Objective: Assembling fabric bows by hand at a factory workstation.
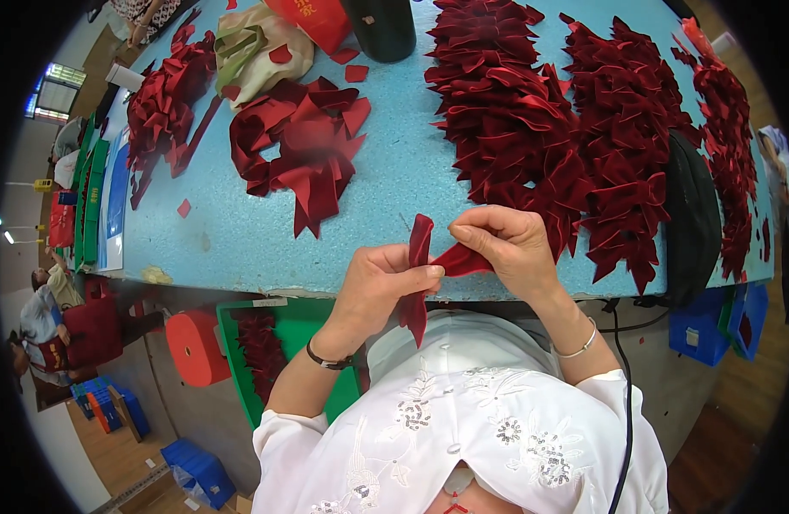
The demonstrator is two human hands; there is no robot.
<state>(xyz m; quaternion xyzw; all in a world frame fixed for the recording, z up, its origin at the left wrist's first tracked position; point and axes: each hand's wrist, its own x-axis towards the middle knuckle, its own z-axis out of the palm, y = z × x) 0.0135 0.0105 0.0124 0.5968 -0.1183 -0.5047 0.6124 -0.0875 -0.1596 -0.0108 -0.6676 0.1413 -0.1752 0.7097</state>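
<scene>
Between thumb and fingers, my left hand [379,283] pinches a dark red velvet ribbon [421,237], folded at the pinch, with one loop standing up and a tail hanging below. My right hand [513,248] is closed on another part of the same ribbon, off to the right side. Both hands are over the near edge of the blue table [394,180]. Beyond them lies a loose heap of cut red ribbons [313,158]. Rows of finished-looking velvet bows [514,128] are laid out to the right, some close to my right hand.
At the back are a cream cloth bag [262,51], a dark cylinder [379,30] and more ribbon strips [167,103]. A black bag [693,223] hangs over the right edge. Below sit a green bin [240,343] with bows and a red roll [196,347]. Another person [47,317] sits far left.
</scene>
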